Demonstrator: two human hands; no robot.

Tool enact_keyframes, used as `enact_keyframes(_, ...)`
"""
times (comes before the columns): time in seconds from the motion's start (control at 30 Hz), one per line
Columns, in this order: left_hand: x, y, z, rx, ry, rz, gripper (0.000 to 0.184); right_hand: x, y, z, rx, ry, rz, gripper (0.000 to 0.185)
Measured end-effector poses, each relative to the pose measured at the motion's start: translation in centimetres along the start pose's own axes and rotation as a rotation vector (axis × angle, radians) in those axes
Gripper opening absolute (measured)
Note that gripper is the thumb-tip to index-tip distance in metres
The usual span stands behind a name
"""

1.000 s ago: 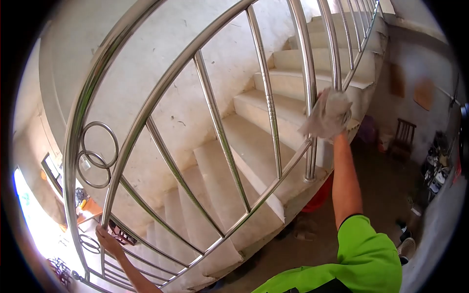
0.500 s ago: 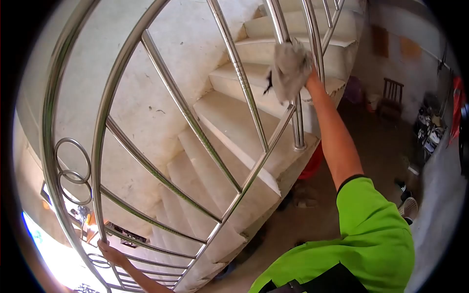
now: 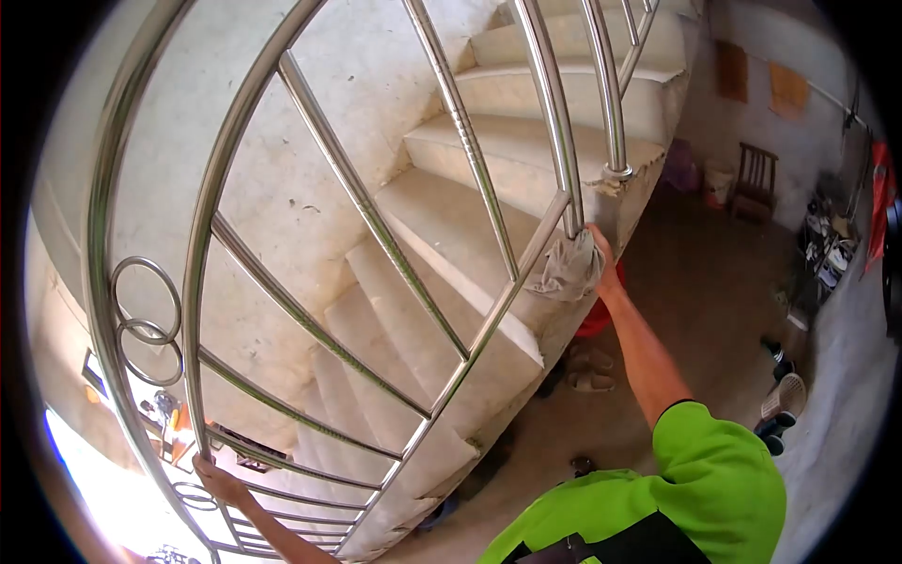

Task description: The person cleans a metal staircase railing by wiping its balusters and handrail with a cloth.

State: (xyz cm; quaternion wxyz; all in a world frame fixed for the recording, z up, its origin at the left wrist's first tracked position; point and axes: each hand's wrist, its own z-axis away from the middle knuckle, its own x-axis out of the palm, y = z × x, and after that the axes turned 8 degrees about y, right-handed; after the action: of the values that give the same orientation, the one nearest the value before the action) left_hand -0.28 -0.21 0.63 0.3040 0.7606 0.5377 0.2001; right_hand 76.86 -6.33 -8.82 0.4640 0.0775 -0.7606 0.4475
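My right hand (image 3: 608,263) is closed on a greyish cloth (image 3: 567,270). The cloth is wrapped at the foot of a shiny metal post (image 3: 556,122), low down by the stair edge. At the lower left, my left hand (image 3: 220,481) grips the inner curved rail of the metal railing (image 3: 195,282). Thinner bars fan out from this rail to a slanting lower bar (image 3: 449,385). The fingers of my right hand are partly hidden by the cloth.
Concrete steps (image 3: 442,211) run behind the railing, beside a marked wall (image 3: 291,169). On the floor below are sandals (image 3: 592,371), a small wooden chair (image 3: 754,179), a bucket (image 3: 718,183) and a racket-shaped item (image 3: 784,397). Shoes crowd a rack (image 3: 827,252) at right.
My right hand has slid the cloth down the post, from its upper part to its foot. My left hand stays on the rail. The view has shifted slightly.
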Motion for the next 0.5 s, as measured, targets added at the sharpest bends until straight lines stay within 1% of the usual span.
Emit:
enact_keyframes(0.03,-0.1,0.1,0.0,-0.006,-0.012,0.001,0.049,1.2,-0.9,0.0,0.001,-0.001,-0.001,0.012)
enact_keyframes(0.07,-0.1,0.2,0.0,-0.012,-0.024,0.004,0.049,2.7,-1.7,-0.3,-0.308,-0.054,0.325,0.015)
enact_keyframes(0.1,0.3,-2.2,-0.6,0.072,-0.013,-0.027,0.048,3.8,-2.4,-0.8,-0.618,-0.11,0.65,0.02)
enact_keyframes(0.13,0.3,-2.8,-0.8,0.072,-0.011,-0.03,0.048,4.0,-2.8,-1.7,-0.616,-0.112,0.649,0.02)
enact_keyframes(0.17,0.3,-3.5,-1.1,0.128,-0.036,-0.072,0.048,4.1,-3.1,-2.5,-0.489,-0.132,0.488,0.019)
enact_keyframes(0.2,0.2,-3.6,-1.2,0.184,-0.06,-0.114,0.049,4.2,-3.0,-2.8,-0.424,-0.146,0.407,0.018)
enact_keyframes(0.23,-0.2,-0.1,-0.2,0.017,-0.052,0.017,0.05,4.2,-2.9,-3.2,-0.36,-0.156,0.326,0.018)
enact_keyframes(0.3,0.0,-0.1,0.0,0.019,-0.034,0.003,0.051,4.1,-2.5,-3.1,-0.669,-0.036,0.751,0.015)
enact_keyframes(0.33,-0.1,-0.1,0.0,0.028,-0.021,-0.008,0.052,4.0,-2.3,-2.8,-0.666,-0.042,0.751,0.015)
enact_keyframes(0.37,-0.2,-0.1,-0.1,0.015,-0.054,0.023,0.052,4.0,-2.2,-2.6,-0.455,-0.018,0.478,0.014)
enact_keyframes(0.4,0.3,-3.1,-0.8,0.114,-0.032,0.008,0.053,4.2,-2.2,-2.4,-0.244,0.003,0.206,0.013)
enact_keyframes(0.47,0.1,-2.6,-0.9,-0.075,-0.064,0.023,0.052,2.9,-1.7,-2.6,-0.233,-0.026,0.235,0.014)
enact_keyframes(0.5,-0.3,-1.5,-0.4,-0.005,-0.079,0.003,0.051,2.5,-1.4,-2.4,-0.222,-0.041,0.265,0.016)
